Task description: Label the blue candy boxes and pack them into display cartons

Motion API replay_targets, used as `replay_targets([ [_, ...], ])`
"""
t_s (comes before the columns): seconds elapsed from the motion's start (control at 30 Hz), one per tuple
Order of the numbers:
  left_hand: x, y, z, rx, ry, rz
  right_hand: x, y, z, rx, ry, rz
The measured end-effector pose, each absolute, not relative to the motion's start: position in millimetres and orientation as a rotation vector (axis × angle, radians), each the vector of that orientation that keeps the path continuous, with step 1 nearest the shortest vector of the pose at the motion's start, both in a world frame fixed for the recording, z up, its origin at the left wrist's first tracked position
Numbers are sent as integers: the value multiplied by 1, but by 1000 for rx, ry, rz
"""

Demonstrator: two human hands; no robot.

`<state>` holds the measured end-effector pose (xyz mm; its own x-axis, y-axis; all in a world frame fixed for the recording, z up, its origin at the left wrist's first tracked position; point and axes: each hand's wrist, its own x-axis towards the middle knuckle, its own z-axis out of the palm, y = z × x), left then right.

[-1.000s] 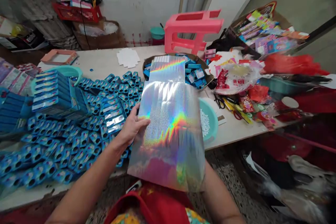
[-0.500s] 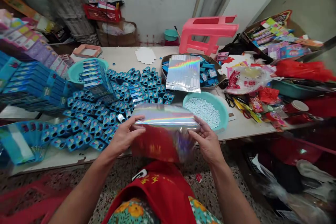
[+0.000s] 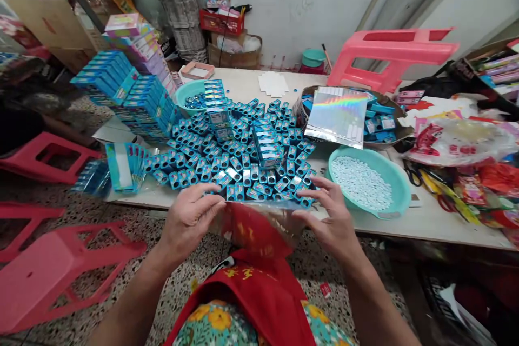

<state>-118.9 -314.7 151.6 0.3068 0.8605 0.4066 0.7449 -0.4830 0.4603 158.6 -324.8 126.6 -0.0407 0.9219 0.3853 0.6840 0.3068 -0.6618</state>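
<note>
Red apron cloth [image 3: 259, 294] lies nearest, over a flowered garment [image 3: 217, 318], and just in front of it hangs a clear film [image 3: 259, 227] — see-through enough that the red shows behind it. The left hand [image 3: 188, 219] is clamped on the film's left edge, thumb and fingertips together. The right hand [image 3: 330, 219] is at the other end, its thumb by the film's edge and its fingers apart from the thumb.

Past the film, at the front of the table [image 3: 438, 221], small blue pieces [image 3: 197, 143] with round holes spread thickly, a row of blue boxes [image 3: 267, 146] standing among them. To the right sits a teal basin [image 3: 399, 186] of small pale pieces [image 3: 363, 181]; beyond it, shiny silver sheets [image 3: 336, 119] lie across an open carton [image 3: 395, 143] of blue packs. Scissors [image 3: 413, 174] rest farther right, beside a jumble of plastic wrappings.

On the left, taller box stacks [image 3: 138, 97] rise near another teal basin [image 3: 184, 92]. Farther back come a white paper cutout [image 3: 273, 84] and a pink stool [image 3: 389, 54] on its side. Near the wall — a red basket [image 3: 221, 22] and a grey bundled pile [image 3: 180, 21].
</note>
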Motion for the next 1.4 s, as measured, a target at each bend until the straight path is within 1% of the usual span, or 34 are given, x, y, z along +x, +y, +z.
replay_targets([
  [0.07,-119,-324,150,2523,1315,770,118,-324,126,-1282,-2054,400],
  [0.13,-118,-328,143,2611,1266,656,82,-320,117,-1145,-2264,464],
  [0.23,-129,-323,124,2494,1390,649,65,-311,93,-1229,-2313,464],
  [0.33,-152,-310,97,2131,1597,713,97,-301,72,-1383,-2281,506],
  [0.4,-163,-299,77,1942,1646,702,129,-294,63,-1454,-2231,671],
  [0.47,-164,-288,56,1856,1593,662,158,-286,55,-1511,-2171,825],
  [0.63,-127,-266,11,1740,1473,568,202,-259,30,-1690,-2109,874],
  [0.83,-92,-222,-24,1559,1565,415,245,-220,-14,-1739,-2086,964],
  [0.97,-92,-192,-31,1632,1565,305,265,-196,-36,-1703,-2102,1025],
  [1.07,-87,-183,-20,1820,1827,201,272,-181,-41,-1688,-2073,1074],
  [1.13,-71,-180,-7,2031,1963,235,274,-174,-39,-1695,-2034,1096],
  [1.2,-42,-177,6,2219,1798,321,276,-169,-35,-1697,-2004,1128],
  [1.27,-2,-172,12,2300,1461,326,276,-164,-32,-1682,-1982,1180],
  [1.33,37,-164,9,2305,1252,240,277,-162,-31,-1650,-1952,1242],
  [1.4,67,-156,-1,2251,1238,113,277,-162,-34,-1625,-1907,1283],
])
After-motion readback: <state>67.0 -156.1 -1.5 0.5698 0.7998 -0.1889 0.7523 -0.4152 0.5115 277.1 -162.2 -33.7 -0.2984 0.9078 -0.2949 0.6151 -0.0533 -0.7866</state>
